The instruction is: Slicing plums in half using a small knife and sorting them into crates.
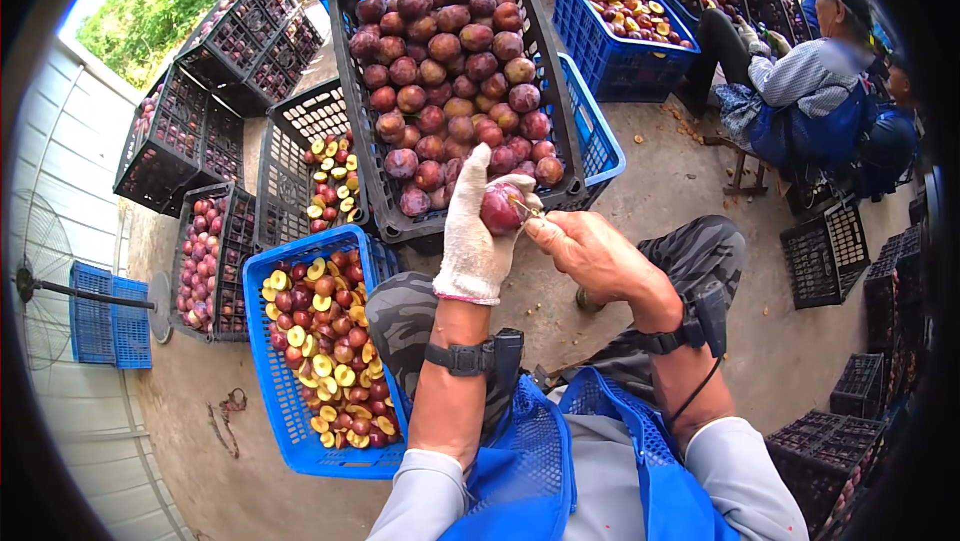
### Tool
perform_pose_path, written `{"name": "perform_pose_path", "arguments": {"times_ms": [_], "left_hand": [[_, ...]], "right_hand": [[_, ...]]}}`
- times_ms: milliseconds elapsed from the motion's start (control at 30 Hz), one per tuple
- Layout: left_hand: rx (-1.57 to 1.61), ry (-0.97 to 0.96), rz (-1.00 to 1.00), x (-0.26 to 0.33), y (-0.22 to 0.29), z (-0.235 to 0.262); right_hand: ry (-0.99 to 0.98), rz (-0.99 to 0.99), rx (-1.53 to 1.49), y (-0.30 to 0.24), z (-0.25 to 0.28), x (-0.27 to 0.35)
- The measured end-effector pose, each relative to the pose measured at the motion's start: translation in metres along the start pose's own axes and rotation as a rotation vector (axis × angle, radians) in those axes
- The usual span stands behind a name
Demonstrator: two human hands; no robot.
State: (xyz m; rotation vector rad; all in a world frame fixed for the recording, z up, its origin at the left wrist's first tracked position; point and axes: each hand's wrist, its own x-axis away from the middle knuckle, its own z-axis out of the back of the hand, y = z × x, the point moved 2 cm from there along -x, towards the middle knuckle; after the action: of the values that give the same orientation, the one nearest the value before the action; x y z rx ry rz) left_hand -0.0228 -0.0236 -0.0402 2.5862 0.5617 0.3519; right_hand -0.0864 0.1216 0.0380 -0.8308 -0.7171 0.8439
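Observation:
My left hand [474, 241], in a whitish knit glove, is closed around a dark red plum [500, 209]. My bare right hand [588, 253] is pinched at the plum's right side. Something thin and light shows between its fingertips and the fruit, too small to name. Just beyond my hands, a black crate [573, 191] full of whole plums is propped up in front of me. To my left, a blue basket [262, 391] holds plum halves with yellow flesh and red skin.
A black crate [280, 156] with halved plums stands left of the full one. Stacked plum crates [180, 131] line the left. At the back right sits a blue crate [620, 66] of halves, near a seated person [810, 91]. A fan [40, 281] stands by the left wall.

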Motion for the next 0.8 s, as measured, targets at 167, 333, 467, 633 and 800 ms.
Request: {"name": "perform_pose_path", "arguments": {"times_ms": [167,333,467,633,800], "left_hand": [[0.232,-0.071,-0.033,0.010,-0.006,-0.011],[0.152,-0.119,-0.098,0.018,0.014,-0.008],[-0.090,-0.094,0.007,0.029,0.014,0.000],[-0.595,-0.170,0.183,0.051,0.031,0.001],[-1.170,-0.589,0.388,0.046,0.021,-0.012]], "right_hand": [[0.273,0.077,-0.415,0.031,-0.041,-0.011],[0.400,0.201,-0.246,0.026,-0.056,-0.017],[-0.100,-0.010,-0.215,0.030,0.006,-0.005],[-0.291,0.655,0.298,0.042,0.030,-0.001],[-0.565,-0.034,0.074,0.065,0.025,0.012]]}}
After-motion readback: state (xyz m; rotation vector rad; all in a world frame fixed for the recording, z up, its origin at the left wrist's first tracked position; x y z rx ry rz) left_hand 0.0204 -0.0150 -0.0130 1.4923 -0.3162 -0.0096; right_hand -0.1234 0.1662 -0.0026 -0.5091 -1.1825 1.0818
